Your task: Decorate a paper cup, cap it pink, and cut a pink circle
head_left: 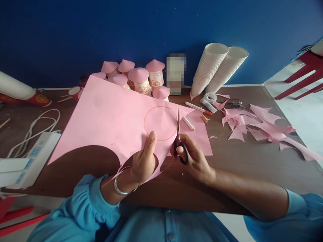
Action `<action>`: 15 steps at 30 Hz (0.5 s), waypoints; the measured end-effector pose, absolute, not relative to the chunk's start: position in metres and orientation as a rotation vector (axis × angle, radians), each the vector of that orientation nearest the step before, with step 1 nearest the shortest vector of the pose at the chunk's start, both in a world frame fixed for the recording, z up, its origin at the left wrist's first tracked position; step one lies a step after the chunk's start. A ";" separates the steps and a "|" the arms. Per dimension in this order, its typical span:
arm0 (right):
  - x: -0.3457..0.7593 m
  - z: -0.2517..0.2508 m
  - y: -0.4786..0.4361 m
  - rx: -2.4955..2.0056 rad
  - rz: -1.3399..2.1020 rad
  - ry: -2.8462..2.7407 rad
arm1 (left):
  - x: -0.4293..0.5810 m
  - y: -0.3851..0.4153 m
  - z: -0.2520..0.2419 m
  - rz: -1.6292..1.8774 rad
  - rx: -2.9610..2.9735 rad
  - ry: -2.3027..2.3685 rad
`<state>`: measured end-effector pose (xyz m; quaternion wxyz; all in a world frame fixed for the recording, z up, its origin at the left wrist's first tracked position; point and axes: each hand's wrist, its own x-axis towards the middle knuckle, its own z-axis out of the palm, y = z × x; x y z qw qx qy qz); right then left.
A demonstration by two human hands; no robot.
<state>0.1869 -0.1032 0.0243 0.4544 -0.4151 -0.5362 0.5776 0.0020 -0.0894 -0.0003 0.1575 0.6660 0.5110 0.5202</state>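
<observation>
A large pink paper sheet (111,114) is held above the table, with curved pieces cut from its lower edge. My left hand (145,161) grips it from below, thumb on top, under a circle drawn in orange. In my right hand (195,158) are black-handled scissors (183,155), fingers closed round the loops. Their blades point away from me and lie at the right side of the circle, by the paper's edge. Whether the blades are cutting at this instant I cannot tell. Another pink sheet (202,134) lies flat beneath, on the right.
Several paper cups with pink cone roofs (138,75) stand behind the sheet. Two tall stacks of white cups (210,67) lean on the blue wall. Markers (198,108), a tape roll (210,97) and pink scraps (267,126) lie right; a power strip (37,158) lies left.
</observation>
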 end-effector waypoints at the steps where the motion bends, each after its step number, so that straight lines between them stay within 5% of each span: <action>1: 0.187 0.025 -0.103 -1.024 1.428 -1.321 | 0.000 -0.089 -0.001 1.502 1.940 1.438; 15: 0.192 0.031 -0.099 -1.050 1.475 -1.315 | -0.026 -0.078 0.005 1.464 2.336 1.407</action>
